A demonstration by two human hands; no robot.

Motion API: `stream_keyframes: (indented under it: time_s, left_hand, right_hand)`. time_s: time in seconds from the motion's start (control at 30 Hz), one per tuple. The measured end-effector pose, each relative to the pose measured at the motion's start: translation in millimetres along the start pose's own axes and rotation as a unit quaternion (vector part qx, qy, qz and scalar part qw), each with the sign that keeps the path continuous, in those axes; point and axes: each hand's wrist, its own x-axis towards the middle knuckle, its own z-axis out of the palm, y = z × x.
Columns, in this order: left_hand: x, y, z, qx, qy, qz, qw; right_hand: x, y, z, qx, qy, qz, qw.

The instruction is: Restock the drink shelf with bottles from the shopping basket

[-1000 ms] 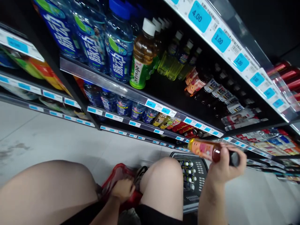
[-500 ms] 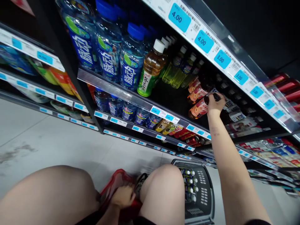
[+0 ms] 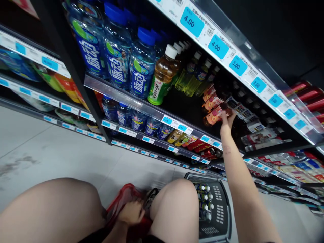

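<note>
My right hand [image 3: 227, 118] reaches into the middle shelf, with its fingers round the upper part of a dark drink bottle with an orange-pink peach label [image 3: 214, 115]. Similar bottles [image 3: 212, 101] stand right behind it. To their right are several bottles with white-and-blue labels [image 3: 244, 111]. Low between my knees, my left hand [image 3: 133, 212] is closed, its fingers curled over; anything inside it is hidden. Just beneath and behind it lies a red see-through bag or basket [image 3: 126, 192], partly covered by my legs.
A grey shopping basket [image 3: 219, 202] holding several white-capped bottles [image 3: 204, 195] stands on the floor by my knee. Large blue-capped bottles [image 3: 142, 64] and a green-labelled brown bottle [image 3: 163, 76] line the shelf's left. A price rail [image 3: 214, 45] overhangs my right hand.
My right hand has shifted slightly left and down, from over the bottle's dark cap to round its upper part. The left hand stays about where it was.
</note>
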Motion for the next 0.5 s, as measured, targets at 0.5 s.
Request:
stream_keyframes:
  time_s: [0.5]
  left_hand:
    - [-5, 5, -2.3, 0.029, -0.001, -0.028, 0.999]
  right_hand:
    - [-23, 44, 13, -0.267, -0.131, 0.108, 0.949]
